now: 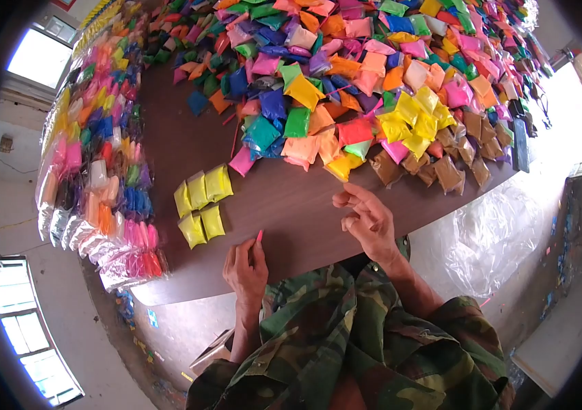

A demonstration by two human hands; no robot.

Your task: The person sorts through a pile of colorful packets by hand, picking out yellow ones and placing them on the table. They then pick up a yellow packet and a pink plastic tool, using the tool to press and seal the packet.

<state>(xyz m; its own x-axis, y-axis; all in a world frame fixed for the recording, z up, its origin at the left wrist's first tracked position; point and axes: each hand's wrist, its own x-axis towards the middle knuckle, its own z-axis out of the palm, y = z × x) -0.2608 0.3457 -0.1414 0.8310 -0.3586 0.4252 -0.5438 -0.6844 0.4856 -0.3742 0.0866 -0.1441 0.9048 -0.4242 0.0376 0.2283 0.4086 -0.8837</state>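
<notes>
My left hand (244,270) rests near the front edge of the table, thumb and fingers pinched on a small pink strip (259,236). Just beyond it lie several lime-yellow packets (203,195) in two neat rows. My right hand (367,222) is raised above the table's front edge, its fingers partly curled and apart, with nothing visible in them. The nearest things to it are a deep-yellow packet (343,166) and a group of brown packets (449,175). Brighter yellow packets (415,123) lie in a cluster behind those.
A large heap of small coloured packets (298,89) covers the far part of the brown table (168,137). Along the left side, clear bags of sorted packets (103,171) are stacked in rows. A clear plastic sheet (492,239) hangs or lies beyond the right edge.
</notes>
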